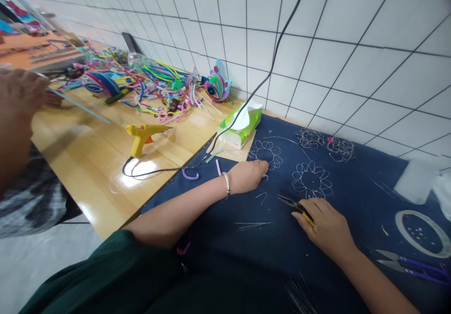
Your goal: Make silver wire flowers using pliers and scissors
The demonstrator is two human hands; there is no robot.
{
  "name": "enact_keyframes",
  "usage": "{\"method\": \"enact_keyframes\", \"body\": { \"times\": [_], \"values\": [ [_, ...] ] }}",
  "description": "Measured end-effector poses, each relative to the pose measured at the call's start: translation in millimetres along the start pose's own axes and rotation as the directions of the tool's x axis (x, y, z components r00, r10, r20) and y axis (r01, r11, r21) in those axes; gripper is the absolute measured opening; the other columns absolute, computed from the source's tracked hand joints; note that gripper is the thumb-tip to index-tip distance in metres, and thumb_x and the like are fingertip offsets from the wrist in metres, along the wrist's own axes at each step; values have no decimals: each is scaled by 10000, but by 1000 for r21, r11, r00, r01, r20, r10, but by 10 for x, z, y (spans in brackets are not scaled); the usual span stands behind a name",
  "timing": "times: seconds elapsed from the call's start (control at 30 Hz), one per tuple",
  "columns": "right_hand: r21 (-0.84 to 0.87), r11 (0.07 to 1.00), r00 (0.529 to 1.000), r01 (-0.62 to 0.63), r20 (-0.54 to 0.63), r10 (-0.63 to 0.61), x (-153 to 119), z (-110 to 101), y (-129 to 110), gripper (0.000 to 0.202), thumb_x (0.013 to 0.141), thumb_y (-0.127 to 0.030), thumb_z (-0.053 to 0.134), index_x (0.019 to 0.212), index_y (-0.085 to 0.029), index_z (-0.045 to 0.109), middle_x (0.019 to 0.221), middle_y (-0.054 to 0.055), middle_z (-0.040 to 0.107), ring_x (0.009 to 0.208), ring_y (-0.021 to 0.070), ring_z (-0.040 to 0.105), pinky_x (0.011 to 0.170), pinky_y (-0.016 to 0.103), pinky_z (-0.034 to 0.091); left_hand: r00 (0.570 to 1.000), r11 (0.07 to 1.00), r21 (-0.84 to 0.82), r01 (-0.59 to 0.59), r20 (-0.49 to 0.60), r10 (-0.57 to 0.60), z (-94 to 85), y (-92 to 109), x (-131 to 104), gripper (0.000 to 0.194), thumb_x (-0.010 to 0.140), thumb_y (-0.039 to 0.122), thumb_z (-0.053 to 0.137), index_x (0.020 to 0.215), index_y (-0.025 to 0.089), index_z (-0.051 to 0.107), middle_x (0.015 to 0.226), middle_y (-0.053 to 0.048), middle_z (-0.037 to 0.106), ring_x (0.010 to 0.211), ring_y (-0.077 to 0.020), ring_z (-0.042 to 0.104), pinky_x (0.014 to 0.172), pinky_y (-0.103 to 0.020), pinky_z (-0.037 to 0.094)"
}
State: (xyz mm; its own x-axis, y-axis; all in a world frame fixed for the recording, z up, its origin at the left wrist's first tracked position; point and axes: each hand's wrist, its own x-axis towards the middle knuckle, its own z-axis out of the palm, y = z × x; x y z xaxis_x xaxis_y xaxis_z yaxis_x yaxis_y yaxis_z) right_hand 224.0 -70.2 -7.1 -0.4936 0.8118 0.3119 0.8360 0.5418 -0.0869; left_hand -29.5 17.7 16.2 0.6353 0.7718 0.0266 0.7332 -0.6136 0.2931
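Note:
My right hand is wrapped round a pair of pliers with dark jaws and yellow-and-black handles, the tips pointing left just above the blue cloth. My left hand, with a silver bangle at the wrist, rests on the cloth with its fingers drawn together at the lower edge of a flower-shaped wire ring. What those fingers pinch is hidden. A second wire flower lies just beyond the pliers. Short bent wire and several straight wires lie between my arms.
More wire flowers lie by the tiled wall. Tape roll and purple-handled snips are at right. A tissue pack, yellow glue gun with cord, and colourful pipe cleaners lie leftward. Another person's hand holds a blue strip.

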Motion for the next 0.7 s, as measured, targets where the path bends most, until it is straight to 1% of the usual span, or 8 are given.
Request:
{"method": "enact_keyframes", "body": {
  "times": [0.07,0.2,0.27,0.4,0.47,0.53,0.6,0.7],
  "values": [
    [1,1000,1000,-7,15,7,-4,-1,1,284,826,-398,481,950,-173,604,822,63,600,790,164,548,687,263,415,999,993,-121,10,-40,-15,-32,-26,6,173,845,184,380,952,128,504,787,-50,583,678,-135,543,640,-258,435],
    [4,1000,1000,-12,21,12,-3,-4,-1,281,823,-397,487,954,-175,599,829,61,601,794,163,547,688,261,413,992,945,-313,-93,-116,59,-85,-42,15,271,833,152,400,1062,161,545,912,-48,612,817,-121,559,752,-258,439],
    [9,1000,1000,-1,3,1,2,-5,-4,283,827,-399,478,944,-171,601,816,64,600,785,161,549,680,258,411,989,919,-374,-124,-120,85,-91,-31,19,272,831,146,400,1016,174,599,898,-41,621,817,-112,563,761,-252,440],
    [12,1000,1000,-6,-27,7,7,-8,-13,282,833,-398,467,931,-170,601,810,64,596,780,162,547,685,261,410,992,872,-479,-101,-115,52,-77,0,26,233,814,157,442,916,173,651,839,-31,631,771,-99,572,739,-238,449],
    [2,1000,999,-26,-32,26,5,-11,-17,278,827,-395,478,941,-171,597,827,65,592,796,169,541,707,273,408,997,835,-547,-54,-77,15,-64,9,23,219,811,185,459,919,169,649,857,-32,627,680,-80,573,678,-224,460],
    [-13,999,998,-40,-38,40,4,-16,-19,282,820,-392,491,955,-166,591,853,70,587,813,176,532,732,287,405,1000,775,-631,24,0,-30,-46,15,16,230,817,230,460,950,167,637,851,-34,620,545,-49,544,566,-197,454],
    [-38,998,998,-47,-52,45,3,-22,-18,303,813,-397,499,974,-155,583,882,81,579,826,185,521,754,304,400,993,703,-702,116,85,-78,-25,24,8,250,817,282,464,966,162,625,765,-26,612,459,-38,506,462,-172,417],
    [-107,993,997,-41,-73,33,2,-34,-16,367,797,-423,512,1016,-134,568,911,101,567,834,199,505,754,328,394,977,607,-765,215,168,-134,0,60,1,248,789,331,505,902,146,625,553,16,543,434,-52,488,404,-151,373]
  ]
}}
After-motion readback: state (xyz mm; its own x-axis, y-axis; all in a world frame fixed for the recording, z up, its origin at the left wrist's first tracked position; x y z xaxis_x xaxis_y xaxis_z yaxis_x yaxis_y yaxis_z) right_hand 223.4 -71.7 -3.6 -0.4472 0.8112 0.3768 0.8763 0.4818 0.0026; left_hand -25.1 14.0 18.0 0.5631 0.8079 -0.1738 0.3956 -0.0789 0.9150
